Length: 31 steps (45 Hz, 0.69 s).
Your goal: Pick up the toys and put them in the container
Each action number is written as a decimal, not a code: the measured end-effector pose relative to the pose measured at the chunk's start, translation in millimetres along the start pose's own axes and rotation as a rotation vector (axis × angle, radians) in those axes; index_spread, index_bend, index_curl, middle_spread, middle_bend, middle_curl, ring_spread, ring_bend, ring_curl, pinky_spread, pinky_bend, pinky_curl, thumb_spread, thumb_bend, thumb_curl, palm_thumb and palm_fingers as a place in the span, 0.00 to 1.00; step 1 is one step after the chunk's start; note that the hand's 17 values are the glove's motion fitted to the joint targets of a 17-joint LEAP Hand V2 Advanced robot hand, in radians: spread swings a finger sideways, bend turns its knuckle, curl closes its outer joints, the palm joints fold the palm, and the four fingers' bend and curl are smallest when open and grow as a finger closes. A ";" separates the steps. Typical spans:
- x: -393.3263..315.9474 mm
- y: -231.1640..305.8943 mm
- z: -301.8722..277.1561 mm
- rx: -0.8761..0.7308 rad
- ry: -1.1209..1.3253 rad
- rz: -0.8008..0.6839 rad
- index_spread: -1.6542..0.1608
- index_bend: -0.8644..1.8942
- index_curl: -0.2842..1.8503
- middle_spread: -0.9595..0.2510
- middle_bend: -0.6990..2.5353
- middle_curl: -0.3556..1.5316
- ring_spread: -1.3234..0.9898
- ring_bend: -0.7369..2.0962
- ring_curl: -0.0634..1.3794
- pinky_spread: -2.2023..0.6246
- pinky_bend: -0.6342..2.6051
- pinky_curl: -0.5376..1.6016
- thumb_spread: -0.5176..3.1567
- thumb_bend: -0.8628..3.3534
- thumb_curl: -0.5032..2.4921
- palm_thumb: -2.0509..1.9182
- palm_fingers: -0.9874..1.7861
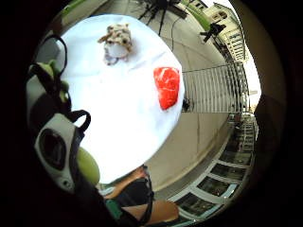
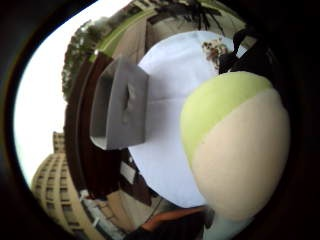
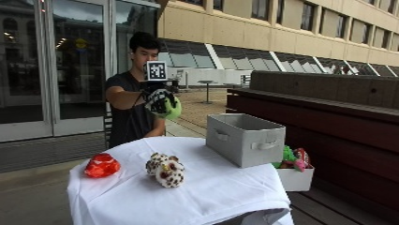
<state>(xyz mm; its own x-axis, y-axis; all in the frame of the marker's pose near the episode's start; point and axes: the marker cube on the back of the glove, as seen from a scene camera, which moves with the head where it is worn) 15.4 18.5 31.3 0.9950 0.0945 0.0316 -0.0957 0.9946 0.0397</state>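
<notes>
Your right hand grips a green toy high above the table. Next, carry it over the grey bin and release.

Matt white cloth over table; grey fabric container; plush spotted toy.

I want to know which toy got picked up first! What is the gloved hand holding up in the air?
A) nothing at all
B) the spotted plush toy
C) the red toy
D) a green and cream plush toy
D: in the outside view the gloved right hand grips the green and cream plush toy above the table, while the red toy and spotted plush toy lie on the white tablecloth.
</notes>
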 end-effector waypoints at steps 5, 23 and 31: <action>-37.3 -24.7 -53.1 0.057 -0.035 -0.049 0.73 0.42 0.23 0.49 0.42 0.42 0.40 0.65 0.37 0.61 0.49 0.43 0.31 0.27 0.37 0.69 0.75; -249.2 -62.5 -117.8 0.142 -0.117 -0.199 0.71 0.39 0.25 0.44 0.38 0.44 0.39 0.64 0.37 0.61 0.48 0.43 0.30 0.25 0.40 0.69 0.75; -310.0 -41.3 -97.7 0.118 -0.087 -0.237 0.71 0.37 0.26 0.43 0.37 0.45 0.39 0.63 0.37 0.61 0.48 0.44 0.31 0.24 0.42 0.69 0.75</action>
<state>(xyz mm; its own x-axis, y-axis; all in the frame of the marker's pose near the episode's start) -286.4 -47.7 -77.7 0.9843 -0.1497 0.0931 0.1322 0.9762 0.1722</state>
